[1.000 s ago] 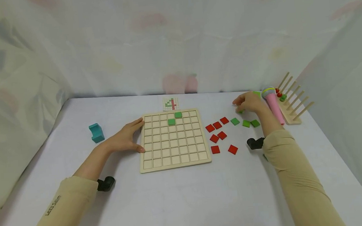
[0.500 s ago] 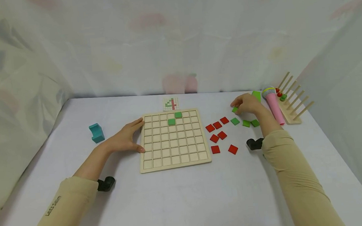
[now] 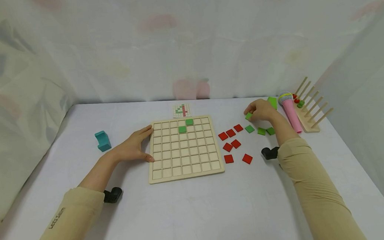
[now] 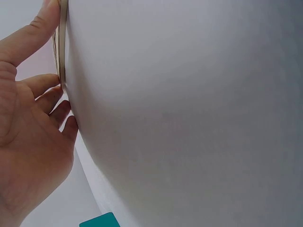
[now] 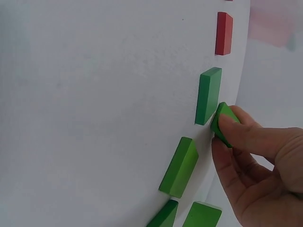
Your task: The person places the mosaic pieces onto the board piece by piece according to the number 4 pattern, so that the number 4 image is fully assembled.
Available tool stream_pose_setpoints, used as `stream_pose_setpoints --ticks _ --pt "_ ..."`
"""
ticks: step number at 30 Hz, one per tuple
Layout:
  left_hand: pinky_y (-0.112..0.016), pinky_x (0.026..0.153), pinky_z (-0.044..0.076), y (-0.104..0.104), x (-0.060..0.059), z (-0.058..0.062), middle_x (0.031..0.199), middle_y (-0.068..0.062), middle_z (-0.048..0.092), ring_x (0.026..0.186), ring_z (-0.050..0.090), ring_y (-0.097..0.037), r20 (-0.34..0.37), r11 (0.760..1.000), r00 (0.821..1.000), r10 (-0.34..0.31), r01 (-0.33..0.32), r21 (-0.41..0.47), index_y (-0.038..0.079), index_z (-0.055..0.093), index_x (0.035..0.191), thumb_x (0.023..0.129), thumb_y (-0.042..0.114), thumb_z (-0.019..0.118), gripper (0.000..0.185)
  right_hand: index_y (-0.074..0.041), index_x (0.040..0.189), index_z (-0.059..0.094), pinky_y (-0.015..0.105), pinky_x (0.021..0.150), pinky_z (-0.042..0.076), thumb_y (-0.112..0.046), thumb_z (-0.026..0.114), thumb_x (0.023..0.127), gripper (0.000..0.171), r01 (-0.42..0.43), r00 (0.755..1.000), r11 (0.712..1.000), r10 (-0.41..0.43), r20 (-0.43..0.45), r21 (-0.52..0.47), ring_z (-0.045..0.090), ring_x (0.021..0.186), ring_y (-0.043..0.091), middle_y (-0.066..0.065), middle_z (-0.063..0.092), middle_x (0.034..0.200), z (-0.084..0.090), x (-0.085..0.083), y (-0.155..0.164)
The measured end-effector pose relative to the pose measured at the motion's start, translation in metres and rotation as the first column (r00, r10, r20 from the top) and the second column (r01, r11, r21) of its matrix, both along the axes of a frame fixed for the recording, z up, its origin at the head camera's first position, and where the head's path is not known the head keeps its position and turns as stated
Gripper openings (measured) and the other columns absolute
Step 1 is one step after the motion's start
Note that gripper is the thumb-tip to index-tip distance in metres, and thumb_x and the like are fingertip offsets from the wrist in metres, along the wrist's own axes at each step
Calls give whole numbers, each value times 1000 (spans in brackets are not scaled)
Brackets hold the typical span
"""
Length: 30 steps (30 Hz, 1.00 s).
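While your left hand (image 3: 132,148) lies flat against the grid board's (image 3: 184,148) left edge in the head view, your right hand (image 3: 261,110) pinches a green tile (image 3: 249,116) well to the board's right, so it is the nearer hand. The left wrist view shows straight fingers (image 4: 45,16) touching the board's rim. In the right wrist view, fingertips (image 5: 232,124) grip the tile just above the white table (image 5: 94,94), beside loose green tiles (image 5: 208,96).

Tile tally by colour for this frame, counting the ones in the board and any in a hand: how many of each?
red tiles: 7, all loose on the table
green tiles: 7; 2 set in the board, 1 pinched by the right hand, 4 loose on the table
total: 14
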<state>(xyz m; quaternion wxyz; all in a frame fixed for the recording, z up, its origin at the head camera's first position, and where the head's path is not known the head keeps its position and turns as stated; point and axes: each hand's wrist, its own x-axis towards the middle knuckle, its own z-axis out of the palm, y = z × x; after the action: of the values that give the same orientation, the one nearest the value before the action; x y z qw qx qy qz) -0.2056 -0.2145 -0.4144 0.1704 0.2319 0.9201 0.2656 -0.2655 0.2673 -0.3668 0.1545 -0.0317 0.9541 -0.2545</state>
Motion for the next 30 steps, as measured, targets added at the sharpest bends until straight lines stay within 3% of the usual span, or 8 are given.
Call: stream_pose_setpoints --ticks 6,18,30 --pt "-65 121 15 1 0 1 167 -21 9 152 10 -48 0 1000 1000 -1 1 -3 -2 18 156 68 41 88 121 -2 119 69 44 92 48 -2 60 91 29 19 1000 1000 -19 -24 1 52 108 31 21 61 119 1 0 -6" --pt "-65 121 17 4 -1 1 167 -21 10 152 12 -48 -3 1000 1000 -2 2 -4 -3 18 156 68 40 89 120 0 120 67 43 95 50 -5 65 91 29 -28 994 998 21 -105 -65 59 114 34 23 65 121 5 -3 -22" --pt "-64 121 17 7 -2 -1 167 -21 10 152 12 -48 -3 1000 1000 -3 3 -2 -3 18 156 68 42 88 121 0 117 68 40 95 52 -6 69 90 28 -52 993 987 35 -116 -152 62 113 32 21 67 118 4 -5 -57"
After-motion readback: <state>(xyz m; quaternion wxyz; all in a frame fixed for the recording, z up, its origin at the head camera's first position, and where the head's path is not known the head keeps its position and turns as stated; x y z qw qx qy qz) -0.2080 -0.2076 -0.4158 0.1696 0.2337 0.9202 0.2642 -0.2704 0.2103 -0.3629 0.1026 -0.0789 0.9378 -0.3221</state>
